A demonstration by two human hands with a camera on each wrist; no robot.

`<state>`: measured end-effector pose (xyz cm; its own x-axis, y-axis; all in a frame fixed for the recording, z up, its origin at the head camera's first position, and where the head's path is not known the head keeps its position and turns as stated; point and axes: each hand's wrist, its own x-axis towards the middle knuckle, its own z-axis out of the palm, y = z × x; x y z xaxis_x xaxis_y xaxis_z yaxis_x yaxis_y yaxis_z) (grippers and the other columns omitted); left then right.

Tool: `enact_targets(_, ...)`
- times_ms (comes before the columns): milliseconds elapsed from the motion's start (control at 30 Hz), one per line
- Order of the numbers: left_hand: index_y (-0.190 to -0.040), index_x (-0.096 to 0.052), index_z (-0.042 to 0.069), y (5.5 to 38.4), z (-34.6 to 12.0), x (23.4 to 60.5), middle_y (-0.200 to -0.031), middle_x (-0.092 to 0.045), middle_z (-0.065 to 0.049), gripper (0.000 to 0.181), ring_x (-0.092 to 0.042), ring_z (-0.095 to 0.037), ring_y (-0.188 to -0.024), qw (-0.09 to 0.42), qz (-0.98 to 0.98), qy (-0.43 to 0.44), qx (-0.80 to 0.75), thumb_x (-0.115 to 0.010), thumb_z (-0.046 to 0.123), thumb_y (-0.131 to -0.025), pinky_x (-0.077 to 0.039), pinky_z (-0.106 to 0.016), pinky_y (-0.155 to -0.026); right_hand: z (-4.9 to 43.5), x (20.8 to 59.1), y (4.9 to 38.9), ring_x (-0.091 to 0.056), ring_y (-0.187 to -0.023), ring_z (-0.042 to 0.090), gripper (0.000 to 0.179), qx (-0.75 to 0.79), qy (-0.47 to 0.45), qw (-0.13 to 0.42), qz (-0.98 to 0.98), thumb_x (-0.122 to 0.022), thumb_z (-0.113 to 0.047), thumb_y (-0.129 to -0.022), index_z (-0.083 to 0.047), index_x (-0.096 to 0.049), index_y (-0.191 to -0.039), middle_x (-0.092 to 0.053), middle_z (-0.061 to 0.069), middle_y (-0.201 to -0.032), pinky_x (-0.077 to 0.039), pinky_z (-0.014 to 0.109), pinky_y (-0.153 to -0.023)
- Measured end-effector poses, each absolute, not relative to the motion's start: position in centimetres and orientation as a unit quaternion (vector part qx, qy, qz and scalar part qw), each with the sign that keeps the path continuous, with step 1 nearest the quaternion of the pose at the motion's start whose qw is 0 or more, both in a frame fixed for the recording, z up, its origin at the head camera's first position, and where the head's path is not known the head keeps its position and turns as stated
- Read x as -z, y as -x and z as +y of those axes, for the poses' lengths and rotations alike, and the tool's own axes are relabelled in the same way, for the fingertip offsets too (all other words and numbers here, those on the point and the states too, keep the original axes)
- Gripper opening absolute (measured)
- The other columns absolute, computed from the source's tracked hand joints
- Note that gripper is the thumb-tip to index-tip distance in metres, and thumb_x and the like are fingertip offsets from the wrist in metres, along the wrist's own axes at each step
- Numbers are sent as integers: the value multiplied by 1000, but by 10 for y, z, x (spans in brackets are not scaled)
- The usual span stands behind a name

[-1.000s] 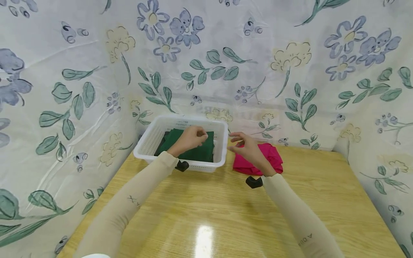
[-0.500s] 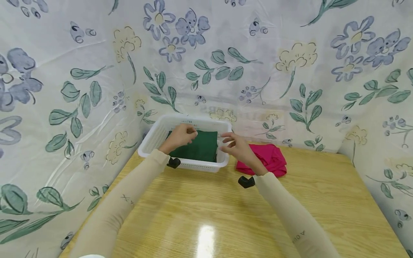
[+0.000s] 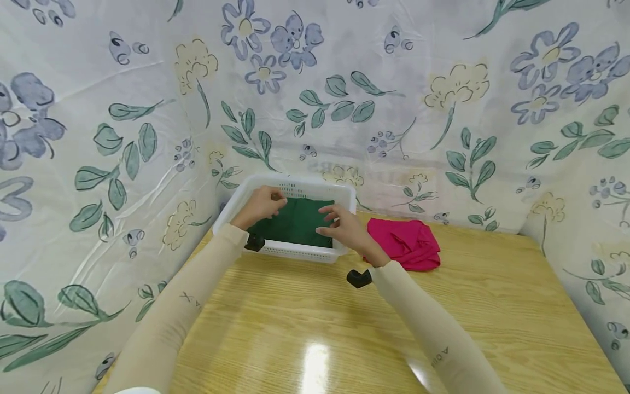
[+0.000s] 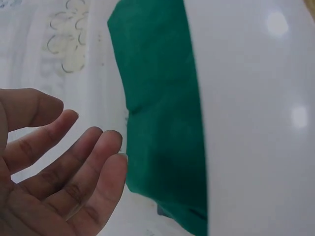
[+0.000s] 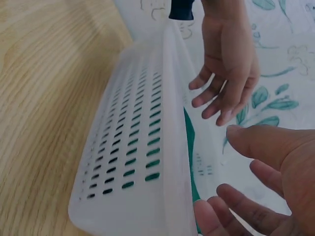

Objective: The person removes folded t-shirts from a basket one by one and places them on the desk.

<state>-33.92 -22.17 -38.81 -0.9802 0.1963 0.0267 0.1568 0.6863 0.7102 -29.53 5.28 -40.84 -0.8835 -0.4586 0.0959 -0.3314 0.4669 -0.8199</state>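
A folded dark green cloth (image 3: 301,223) lies inside a white plastic basket (image 3: 290,250). My left hand (image 3: 261,207) hangs over the basket's left part, thumb and fingers loosely bent with nothing between them. In the left wrist view, its fingertips come right up to the edge of the green cloth (image 4: 162,108). Over the basket's right end is my right hand (image 3: 345,227), its thumb and fingers spread apart and holding nothing. The right wrist view shows both the right hand (image 5: 275,187) and the left hand (image 5: 229,64) above the rim of the slotted basket (image 5: 118,142).
To the right of the basket, a crumpled bright pink-red cloth (image 3: 406,243) lies on the wooden table (image 3: 472,306). Flower-printed fabric (image 3: 374,120) hangs close behind the basket and along the sides. A black device sits at each wrist.
Both hands have moved left: the left towards the basket's left end, the right from beside the pink-red cloth to over the basket. More of the green cloth shows between them.
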Motion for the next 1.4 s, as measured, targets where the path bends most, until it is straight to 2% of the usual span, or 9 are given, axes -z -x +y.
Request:
enact_targets(167, -123, -67, -6, 340, -232, 387, -122, -67, -24, 30, -69, -38, -96, 26, 923, -76, -375, -55, 17, -107, -58, -42, -74, 43, 407, 293, -62, -110, 30, 53, 447, 225, 75, 863, -76, -24, -96, -13, -56, -143, -60, 21, -135, -53, 45, -92)
enact_targets(400, -123, -66, -6, 344, -246, 388, -127, -63, -26, 30, -67, -39, -100, 51, 920, -50, -385, -54, 15, -107, -58, -45, -79, 31, 408, 291, -59, -115, 30, 57, 453, 212, 118, 858, -75, -23, -97, -11, -52, -147, -56, 22, -140, -54, 42, -89)
enact_targets(533, -126, -64, -4, 345, -252, 386, -132, -57, -24, 31, -63, -37, -103, 80, 911, -29, -403, -52, 18, -107, -57, -48, -85, 26, 411, 293, -59, -114, 31, 60, 445, 200, 116, 865, -76, -24, -96, -9, -50, -148, -56, 22, -139, -54, 42, -88)
enact_targets(733, -133, -60, -6, 347, -262, 388, -139, -51, -24, 36, -55, -36, -104, 93, 905, -14, -415, -49, 18, -108, -54, -53, -91, 20, 416, 298, -59, -113, 33, 59, 428, 183, 105, 879, -76, -22, -96, -8, -51, -147, -57, 22, -136, -54, 44, -89)
enact_targets(967, -140, -53, -2, 349, -265, 386, -149, -42, -26, 38, -47, -43, -123, 189, 904, -9, -383, -47, 20, -109, -49, -59, -98, 12, 417, 299, -51, -130, 37, 56, 378, 154, 85, 909, -74, -21, -97, -7, -51, -145, -57, 19, -142, -47, 50, -103)
enact_targets(1067, -144, -49, 2, 351, -264, 386, -144, -41, -26, 40, -50, -43, -118, 232, 902, 1, -364, -48, 23, -109, -50, -55, -93, 9, 416, 298, -42, -138, 39, 57, 370, 134, 94, 914, -74, -22, -97, -7, -50, -146, -51, 22, -146, -43, 53, -106)
enact_targets(1167, -147, -46, 5, 354, -264, 386, -132, -44, -22, 44, -54, -36, -104, 259, 900, 5, -351, -50, 25, -109, -50, -47, -84, 7, 416, 297, -35, -143, 40, 58, 378, 118, 101, 913, -74, -22, -96, -7, -49, -147, -43, 26, -151, -43, 53, -107)
enact_targets(1300, -150, -43, 6, 357, -264, 385, -110, -45, -15, 46, -45, -22, -76, 277, 896, 0, -346, -50, 25, -109, -43, -37, -71, 6, 416, 299, -42, -138, 38, 61, 407, 102, 121, 900, -73, -21, -97, -4, -46, -148, -45, 25, -150, -46, 50, -105)
enact_targets(1400, -151, -42, 7, 358, -265, 385, -102, -43, -13, 46, -36, -18, -66, 282, 893, -5, -351, -50, 24, -109, -39, -35, -68, 7, 418, 302, -48, -134, 37, 63, 441, 86, 151, 881, -72, -22, -98, -3, -43, -150, -48, 22, -150, -46, 50, -106)
